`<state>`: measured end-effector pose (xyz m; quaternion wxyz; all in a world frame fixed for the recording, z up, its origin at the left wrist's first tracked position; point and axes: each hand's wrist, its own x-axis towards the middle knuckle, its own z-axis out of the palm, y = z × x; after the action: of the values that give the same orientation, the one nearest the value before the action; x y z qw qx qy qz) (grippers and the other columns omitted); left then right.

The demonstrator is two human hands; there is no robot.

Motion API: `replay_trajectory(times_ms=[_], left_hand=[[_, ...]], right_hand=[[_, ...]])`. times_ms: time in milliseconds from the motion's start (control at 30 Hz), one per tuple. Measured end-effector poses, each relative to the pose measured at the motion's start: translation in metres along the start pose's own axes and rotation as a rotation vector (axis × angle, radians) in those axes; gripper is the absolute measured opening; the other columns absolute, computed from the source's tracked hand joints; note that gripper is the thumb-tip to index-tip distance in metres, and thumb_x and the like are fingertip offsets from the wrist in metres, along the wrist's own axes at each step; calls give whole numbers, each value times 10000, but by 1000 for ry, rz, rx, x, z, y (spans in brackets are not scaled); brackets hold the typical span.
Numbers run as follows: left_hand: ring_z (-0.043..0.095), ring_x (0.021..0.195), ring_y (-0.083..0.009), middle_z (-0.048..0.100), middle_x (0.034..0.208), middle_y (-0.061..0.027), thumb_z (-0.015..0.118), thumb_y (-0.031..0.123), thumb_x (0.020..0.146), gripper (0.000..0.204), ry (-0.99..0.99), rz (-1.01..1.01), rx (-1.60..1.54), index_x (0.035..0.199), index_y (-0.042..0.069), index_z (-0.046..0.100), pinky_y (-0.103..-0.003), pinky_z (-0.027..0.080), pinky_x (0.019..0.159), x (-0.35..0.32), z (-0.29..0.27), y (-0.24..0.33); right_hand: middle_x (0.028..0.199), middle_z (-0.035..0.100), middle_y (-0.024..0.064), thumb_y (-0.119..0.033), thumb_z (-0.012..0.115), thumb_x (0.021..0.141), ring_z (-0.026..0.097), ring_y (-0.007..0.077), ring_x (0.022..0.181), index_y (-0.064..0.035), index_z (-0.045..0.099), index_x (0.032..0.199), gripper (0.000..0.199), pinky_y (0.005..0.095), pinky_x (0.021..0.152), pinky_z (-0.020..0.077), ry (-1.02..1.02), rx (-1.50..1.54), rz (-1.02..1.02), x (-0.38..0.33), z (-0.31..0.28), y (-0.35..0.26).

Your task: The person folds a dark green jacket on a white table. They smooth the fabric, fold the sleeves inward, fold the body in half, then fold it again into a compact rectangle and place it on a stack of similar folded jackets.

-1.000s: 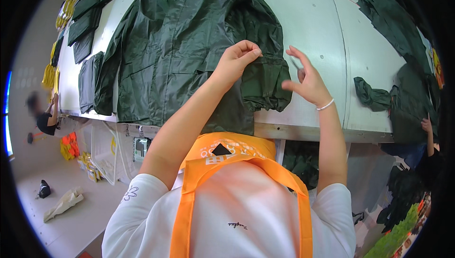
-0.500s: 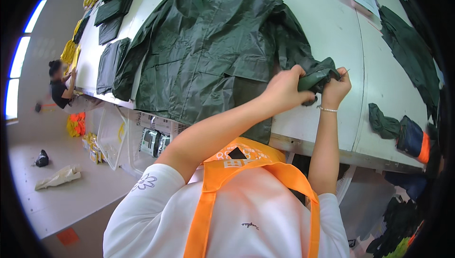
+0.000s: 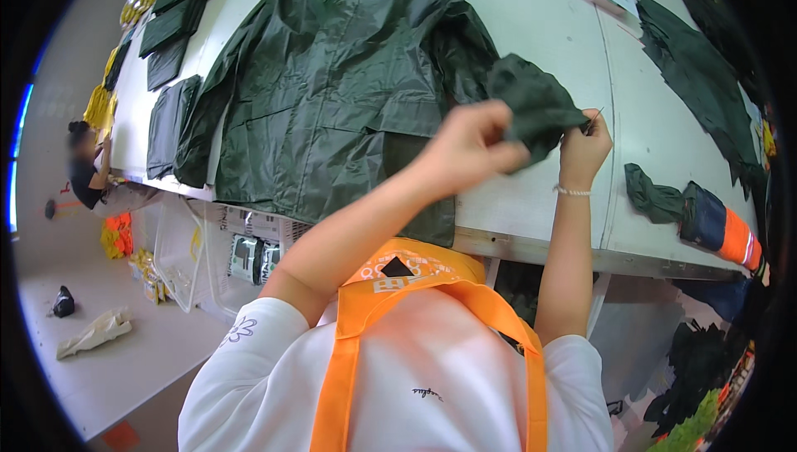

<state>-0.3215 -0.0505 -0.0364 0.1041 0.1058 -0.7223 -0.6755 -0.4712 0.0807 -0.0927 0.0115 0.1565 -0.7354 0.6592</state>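
A dark green rain jacket (image 3: pixel 332 95) lies spread, front up, on the white table, its hem at the near edge. Its right-hand sleeve (image 3: pixel 535 103) is lifted and bunched between my hands. My right hand (image 3: pixel 585 157), a beaded bracelet at its wrist, is closed in a pinch at the sleeve's end. A thin pointed tip sticks up from these fingers; the tool it belongs to is mostly hidden. Beside the sleeve's left edge is my left hand (image 3: pixel 477 141), fingers bent and smeared by motion. Whether it grips the fabric is unclear.
Folded dark green garments (image 3: pixel 173 29) lie at the table's far left. A rolled navy and orange garment (image 3: pixel 718 228) and more green fabric (image 3: pixel 697 78) lie on the right. White crates (image 3: pixel 178 244) stand below the table. A person (image 3: pixel 90 166) works at the left.
The sleeve has opened out and swung up between my hands. My left hand has shifted left and blurred; my right hand stays pinched at the sleeve's end. The view has shifted slightly.
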Motion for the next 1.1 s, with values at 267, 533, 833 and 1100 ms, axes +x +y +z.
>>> replay_trajectory(times_ms=[267,533,833,1100], left_hand=[[491,497,-153,512,584,-62,632,8,658,140,433,139,371,733,8,514,-274,408,499,0,-36,30],[545,760,-271,545,787,-45,620,-29,580,238,507,535,912,765,79,515,-352,442,679,-9,-22,33],[585,710,-240,604,789,-74,719,-58,570,258,399,728,646,768,35,581,-291,479,615,-10,-9,21],[577,654,-221,609,768,-64,739,-46,545,267,308,863,725,725,52,568,-295,470,562,-12,-5,25]], right_hand=[[690,478,-55,63,709,723,354,3,550,-52,509,768,235,155,503,287,-385,56,-39,-44,-49,-73],[577,375,-48,88,573,682,288,20,520,-59,401,660,227,174,469,243,155,-164,-338,-51,-46,-66],[649,420,-31,30,638,741,316,33,551,-51,436,803,226,180,498,298,-306,-229,-80,-72,-64,-79],[887,548,52,-53,539,908,500,79,701,-7,457,1079,195,225,631,429,-589,-73,108,-66,-69,-103]])
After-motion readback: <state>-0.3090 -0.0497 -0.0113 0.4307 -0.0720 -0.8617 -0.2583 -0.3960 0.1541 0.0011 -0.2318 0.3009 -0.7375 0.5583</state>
